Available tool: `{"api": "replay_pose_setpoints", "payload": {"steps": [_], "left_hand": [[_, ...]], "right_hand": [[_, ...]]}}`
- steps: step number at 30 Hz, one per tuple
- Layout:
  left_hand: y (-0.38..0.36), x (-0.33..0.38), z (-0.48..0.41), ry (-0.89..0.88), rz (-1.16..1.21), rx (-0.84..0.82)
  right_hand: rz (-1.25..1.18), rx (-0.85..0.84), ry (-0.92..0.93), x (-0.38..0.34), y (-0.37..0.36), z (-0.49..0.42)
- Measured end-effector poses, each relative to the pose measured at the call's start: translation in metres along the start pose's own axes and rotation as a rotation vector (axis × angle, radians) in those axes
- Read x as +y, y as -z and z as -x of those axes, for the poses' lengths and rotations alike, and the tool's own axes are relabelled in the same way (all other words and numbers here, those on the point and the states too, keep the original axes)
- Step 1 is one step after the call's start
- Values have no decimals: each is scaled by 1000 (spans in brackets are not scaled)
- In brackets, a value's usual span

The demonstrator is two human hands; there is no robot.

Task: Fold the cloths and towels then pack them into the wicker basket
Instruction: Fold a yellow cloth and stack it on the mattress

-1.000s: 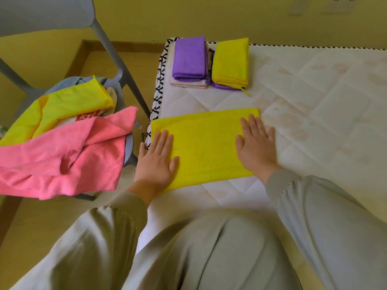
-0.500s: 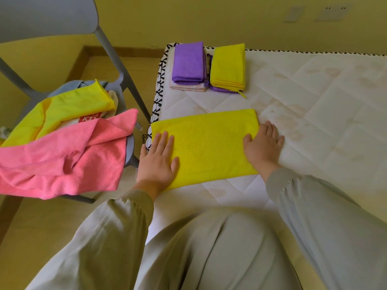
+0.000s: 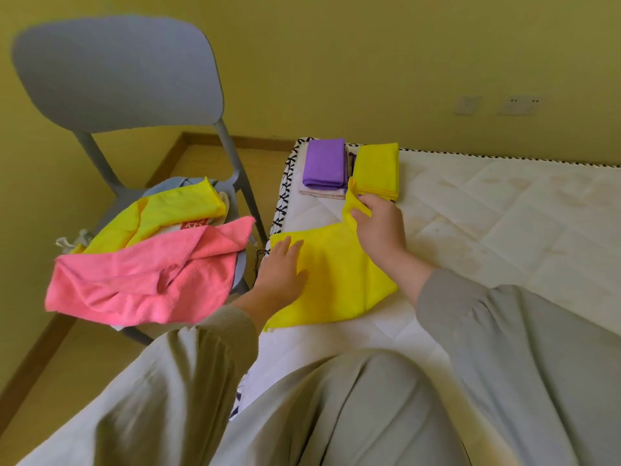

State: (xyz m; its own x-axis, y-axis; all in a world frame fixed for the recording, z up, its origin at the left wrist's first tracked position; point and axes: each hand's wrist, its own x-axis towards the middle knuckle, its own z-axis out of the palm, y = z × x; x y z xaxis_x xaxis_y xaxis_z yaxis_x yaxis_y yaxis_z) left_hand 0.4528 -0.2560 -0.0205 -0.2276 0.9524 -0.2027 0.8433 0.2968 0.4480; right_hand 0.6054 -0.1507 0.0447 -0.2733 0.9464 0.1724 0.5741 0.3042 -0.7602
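A half-folded yellow cloth lies on the white mattress in front of me. My left hand presses flat on its left end. My right hand pinches the cloth's right far corner and holds it lifted above the mattress. Behind it sit a folded purple cloth on a pale folded towel and a folded yellow cloth. No wicker basket is in view.
A grey chair stands left of the mattress, its seat piled with a pink towel, a yellow cloth and other unfolded cloths. My knees fill the foreground. The yellow wall is close behind.
My right hand slid off the cloth's right end, took hold of its corner and lifted it up and leftward. My left hand stayed pressed on the left end. The camera tilted up.
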Motion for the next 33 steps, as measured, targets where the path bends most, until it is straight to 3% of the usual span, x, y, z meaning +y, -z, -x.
{"api": "replay_pose_setpoints", "payload": {"steps": [4,9,12,23,27,33], "left_hand": [[67,26,19,-90,269,262],[155,47,49,-28,748,218],[193,46,71,-45,868,204],[252,39,153,-80,699,474],[263,43,169,-71,591,665],[280,35,189,-2,527,844]], "right_hand": [[-49,-101,130,-51,12,4],[-102,-225,261,-118,32,15],[-97,-313,320,-155,42,24],[-17,-309,379,-239,60,56],[-7,-303,396,-261,61,66],[16,-440,379,-272,78,70]]}}
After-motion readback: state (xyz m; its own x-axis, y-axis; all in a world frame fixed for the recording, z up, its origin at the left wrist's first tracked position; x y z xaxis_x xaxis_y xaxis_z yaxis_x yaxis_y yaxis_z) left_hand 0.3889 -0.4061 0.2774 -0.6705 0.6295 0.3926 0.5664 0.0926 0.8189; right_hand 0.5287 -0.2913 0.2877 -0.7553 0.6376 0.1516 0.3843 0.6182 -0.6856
